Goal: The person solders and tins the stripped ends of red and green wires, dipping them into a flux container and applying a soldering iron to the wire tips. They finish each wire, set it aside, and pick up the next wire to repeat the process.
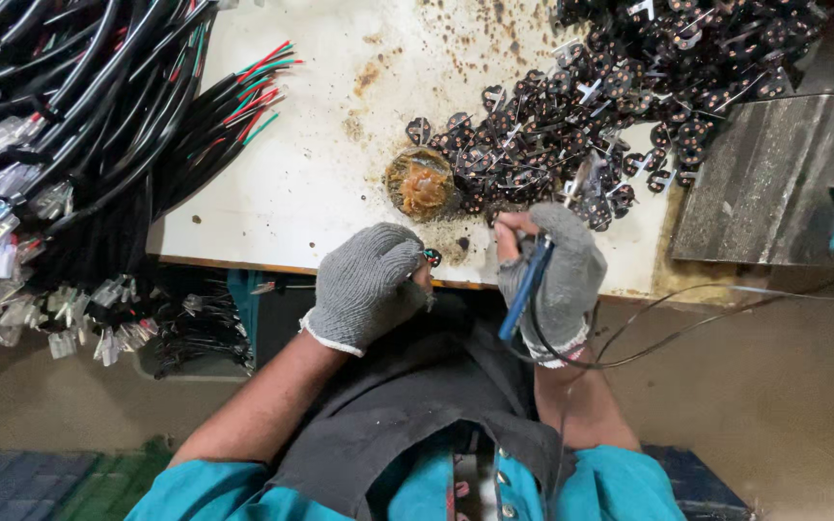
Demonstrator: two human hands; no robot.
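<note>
My left hand [367, 285], in a grey knit glove, pinches a small dark plug piece with coloured wire ends [430, 258] at the white table's front edge. My right hand [554, 275], also gloved, grips a blue-handled soldering iron [525, 287]; its tip is hidden behind my fingers, close to the piece. The iron's thin black cord [629, 340] loops off to the right. A round tin of brown flux or solder residue [420, 183] sits on the table just beyond both hands.
A heap of small black plug inserts [629, 87] covers the table's far right. Bundles of black cables with red, green and white wire ends [98, 116] lie at left, clear connectors hanging over the edge. A grey metal block [774, 183] stands at right. The white tabletop [311, 164] is stained.
</note>
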